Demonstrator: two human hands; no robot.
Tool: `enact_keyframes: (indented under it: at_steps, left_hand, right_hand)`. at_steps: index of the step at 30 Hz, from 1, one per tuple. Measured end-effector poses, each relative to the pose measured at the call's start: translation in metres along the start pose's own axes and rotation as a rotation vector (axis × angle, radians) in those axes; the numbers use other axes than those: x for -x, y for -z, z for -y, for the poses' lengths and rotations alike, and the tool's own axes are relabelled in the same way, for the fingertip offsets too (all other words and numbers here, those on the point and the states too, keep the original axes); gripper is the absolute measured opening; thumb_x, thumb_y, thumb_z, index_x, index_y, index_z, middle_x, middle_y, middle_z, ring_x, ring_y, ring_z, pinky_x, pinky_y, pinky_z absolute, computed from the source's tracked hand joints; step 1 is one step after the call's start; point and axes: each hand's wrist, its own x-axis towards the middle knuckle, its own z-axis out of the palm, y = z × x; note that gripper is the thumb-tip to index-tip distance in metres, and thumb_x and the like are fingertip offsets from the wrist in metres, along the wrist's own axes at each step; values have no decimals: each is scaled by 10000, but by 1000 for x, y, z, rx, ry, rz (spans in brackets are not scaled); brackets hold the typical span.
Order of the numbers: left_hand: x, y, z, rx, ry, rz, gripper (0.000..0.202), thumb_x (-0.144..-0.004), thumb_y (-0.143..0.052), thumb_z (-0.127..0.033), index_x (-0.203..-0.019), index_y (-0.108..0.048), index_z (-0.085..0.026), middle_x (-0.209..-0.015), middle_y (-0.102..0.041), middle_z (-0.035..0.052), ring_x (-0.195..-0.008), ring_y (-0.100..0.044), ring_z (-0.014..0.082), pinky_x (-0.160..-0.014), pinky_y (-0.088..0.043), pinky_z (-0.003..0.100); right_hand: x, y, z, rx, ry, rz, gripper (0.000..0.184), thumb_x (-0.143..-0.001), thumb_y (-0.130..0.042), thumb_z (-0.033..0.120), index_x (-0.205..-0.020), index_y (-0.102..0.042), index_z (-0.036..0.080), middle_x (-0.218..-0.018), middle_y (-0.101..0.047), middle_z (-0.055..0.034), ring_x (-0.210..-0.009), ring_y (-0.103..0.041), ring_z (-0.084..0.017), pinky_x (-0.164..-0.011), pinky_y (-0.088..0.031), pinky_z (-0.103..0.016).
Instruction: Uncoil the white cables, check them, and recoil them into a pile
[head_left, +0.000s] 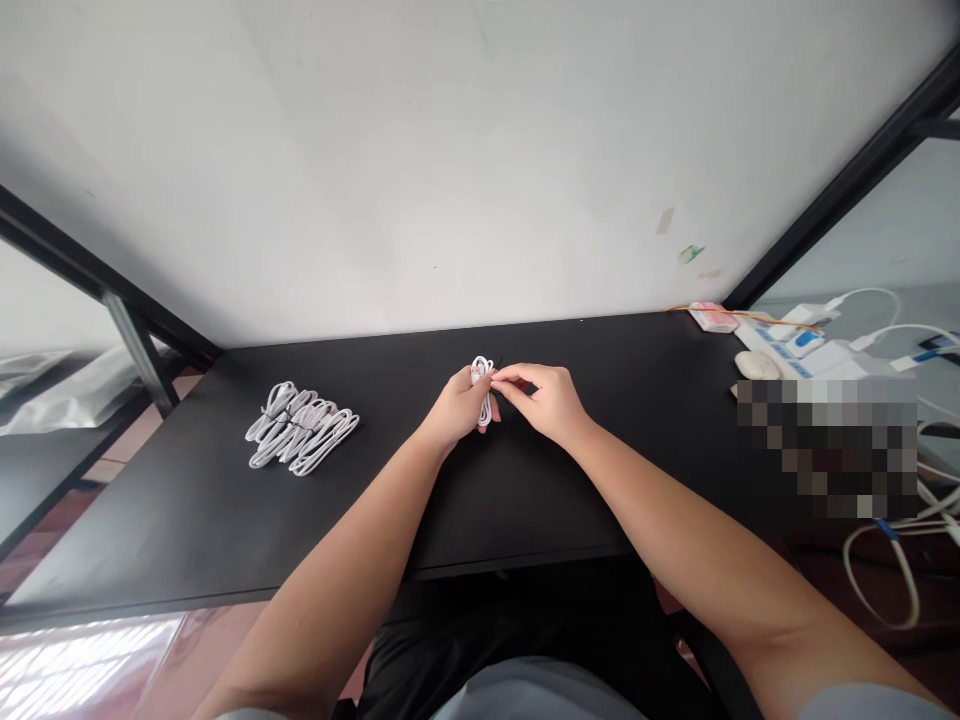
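My left hand (459,402) is closed around a coiled white cable (484,412), holding it upright above the black table. Thumb and fingers of my right hand (546,397) pinch at the coil's right side. A thin dark tie (500,362) sticks up by those fingertips; most of it is hidden. To the left, several white cable bundles (301,425) lie side by side on the table, with dark ties around their middles.
The black table (187,500) meets a white wall at the back. On the right stand a power strip (784,345) with plugged-in adapters, a white mouse-shaped object (757,366), a pink-and-white box (712,317) and loose cables (900,570). A blurred patch hides part of that side.
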Motion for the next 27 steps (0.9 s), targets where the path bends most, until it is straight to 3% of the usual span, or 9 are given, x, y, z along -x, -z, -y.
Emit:
enact_keyframes:
  at_steps: [4,11,20,27]
  left_hand:
    - [-2,-4,2,104,22,-23,344,-963,-538,-501,-838,-523,-182,-520,-615,1,-325,-452,89,-335,-309,195]
    - [-3,-6,2,273,82,-114,362,-962,-537,-479,-761,-528,-179,-511,-564,-9,-345,-440,81,-334,-258,195]
    - [-1,-6,-3,149,47,-139,316,-959,-538,-467,-803,-490,-197,-512,-585,-18,-328,-434,84,-326,-277,190]
    - [1,-6,-5,27,27,-170,292,-971,-526,-476,-869,-443,-214,-510,-603,-26,-315,-435,90,-338,-301,189]
  right_hand:
    - [1,-3,-3,15,-21,-10,141,-924,-669,321,-948,-791,256,-948,-799,-37,-806,-743,-220,-774,-590,-362]
    - [2,-10,-8,-53,15,54,249,-918,-659,259,-1151,-747,247,-964,-782,-42,-825,-725,-192,-805,-590,-349]
    - [0,-3,-10,107,66,122,222,-968,-565,223,-1111,-735,220,-844,-678,-44,-724,-621,-168,-709,-508,-319]
    - [-2,-1,-7,129,31,164,188,-994,-526,242,-893,-679,203,-795,-585,-25,-707,-558,-153,-687,-443,-302]
